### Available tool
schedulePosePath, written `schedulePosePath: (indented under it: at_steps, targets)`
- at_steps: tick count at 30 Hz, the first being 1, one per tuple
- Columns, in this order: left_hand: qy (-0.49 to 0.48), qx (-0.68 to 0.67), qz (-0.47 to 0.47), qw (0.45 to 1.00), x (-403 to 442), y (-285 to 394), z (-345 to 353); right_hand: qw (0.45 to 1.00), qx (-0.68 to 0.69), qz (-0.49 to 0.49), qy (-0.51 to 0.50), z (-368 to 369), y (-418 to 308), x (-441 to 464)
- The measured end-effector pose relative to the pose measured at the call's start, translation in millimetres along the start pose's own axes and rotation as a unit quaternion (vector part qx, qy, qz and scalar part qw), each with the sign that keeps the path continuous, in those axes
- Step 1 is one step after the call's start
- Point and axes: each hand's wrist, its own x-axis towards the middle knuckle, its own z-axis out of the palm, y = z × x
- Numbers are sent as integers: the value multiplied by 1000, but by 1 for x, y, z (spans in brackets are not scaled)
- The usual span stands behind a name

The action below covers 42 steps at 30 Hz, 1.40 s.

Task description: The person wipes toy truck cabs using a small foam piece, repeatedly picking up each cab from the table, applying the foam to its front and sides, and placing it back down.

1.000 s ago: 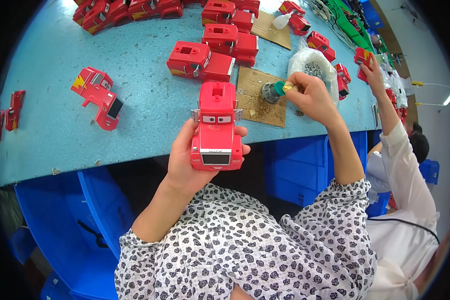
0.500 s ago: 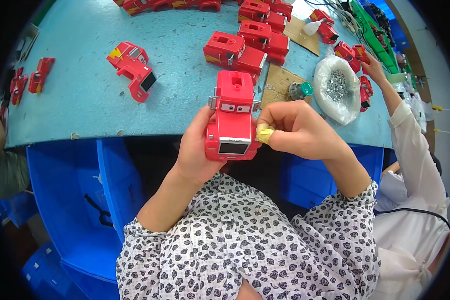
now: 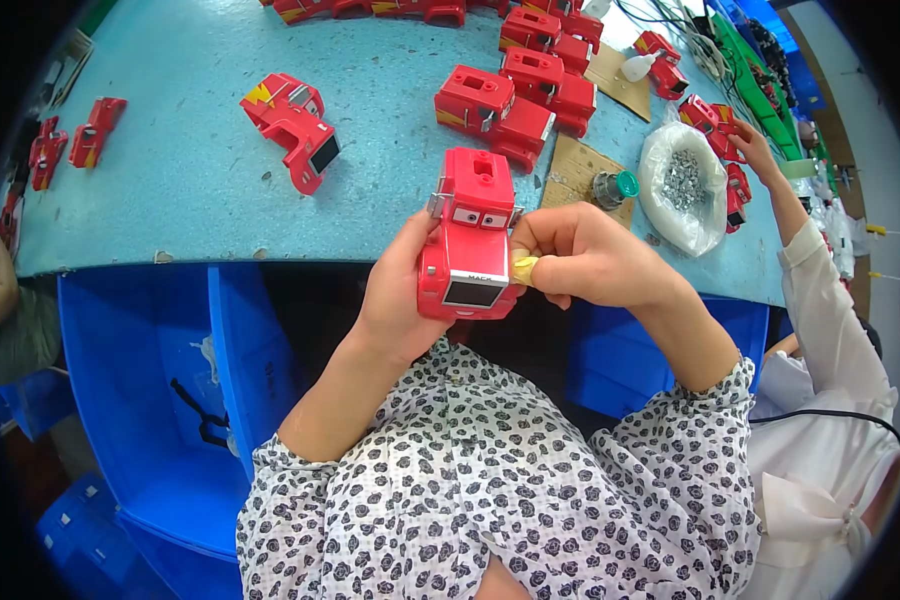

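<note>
A red toy truck cab (image 3: 476,235) with printed eyes and a dark front panel is held upright before my chest. My left hand (image 3: 395,285) wraps around its left side, fingers partly hidden behind it. My right hand (image 3: 595,258) pinches a small piece of yellow cloth (image 3: 523,268) against the cab's right side, near the front panel. Whether the yellow piece covers a fingertip or is loose, I cannot tell. Just beyond the cab, another red truck cab (image 3: 495,115) lies on the blue-green table.
A white bag (image 3: 660,190) of small metal parts sits right, beside a green-topped jar (image 3: 615,187) on cardboard (image 3: 570,180). A single red cab (image 3: 295,130) lies left. A co-worker's hand (image 3: 760,150) touches a cab at far right. Blue bins (image 3: 150,400) stand below the table edge (image 3: 190,240).
The view has shifted slightly, so the table things sit further right. My left hand still holds the cab, and my right hand with the yellow cloth stays at its right side.
</note>
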Motion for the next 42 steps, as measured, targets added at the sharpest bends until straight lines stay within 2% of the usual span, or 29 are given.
schedulePosePath:
  at_steps: [3, 6, 8, 9, 11, 12, 13, 15, 16, 18, 21, 24, 29, 31, 32, 33, 35, 36, 39, 42]
  targets:
    - [36, -10, -14, 999, 0, 0, -2, 999, -15, 27, -19, 0, -3, 4]
    - [58, -19, -2, 998, 1, 3, -6, 999, -39, 6, 15, 9, 1, 7]
    - [82, -20, 8, 996, 0, 5, -7, 994, -59, -70, 65, 19, 11, 6]
    - [83, -21, 11, 996, 0, 5, -10, 994, -60, -70, 63, 25, 16, 5]
    - [55, -75, -11, 996, -1, 3, -15, 917, -216, -287, 172, 35, 23, 5]
    - [56, -76, -9, 996, -2, 3, -15, 903, -255, -305, 165, 32, 25, 4]
    - [56, -72, -17, 996, -2, 6, -10, 903, -255, -304, 164, 30, 26, 5]
    - [55, -69, -25, 996, -3, 6, -7, 955, -108, -237, 141, 27, 28, 6]
    - [49, -63, -22, 997, -2, 6, -7, 955, -107, -237, 141, 25, 26, 5]
    - [41, -56, -19, 997, -1, 5, -6, 990, 80, -110, 43, 20, 21, 4]
    - [41, -53, -26, 997, -1, 4, -4, 992, 104, -65, -1, 13, 20, 8]
    - [30, -49, -27, 998, 0, 3, -4, 998, 62, -18, -6, 7, 18, 12]
    - [96, -24, 6, 995, 1, 5, -3, 998, 50, 9, 22, 12, 17, 16]
    - [93, -28, 10, 995, 1, 6, -9, 993, -52, -35, 103, 21, 18, 14]
    - [89, -29, 15, 996, 1, 7, -11, 987, -66, -78, 120, 26, 20, 14]
    - [88, -30, 16, 996, 1, 8, -12, 987, -68, -78, 120, 29, 21, 13]
    - [74, -54, -2, 996, -3, 10, -12, 910, -231, -299, 173, 34, 24, 13]
    - [75, -54, 2, 996, -4, 11, -13, 887, -264, -329, 187, 35, 26, 14]
    - [60, -85, -16, 994, -4, 14, -9, 871, -264, -354, 216, 35, 30, 16]
    - [76, -97, -29, 992, -5, 17, -4, 868, -255, -376, 198, 30, 34, 17]
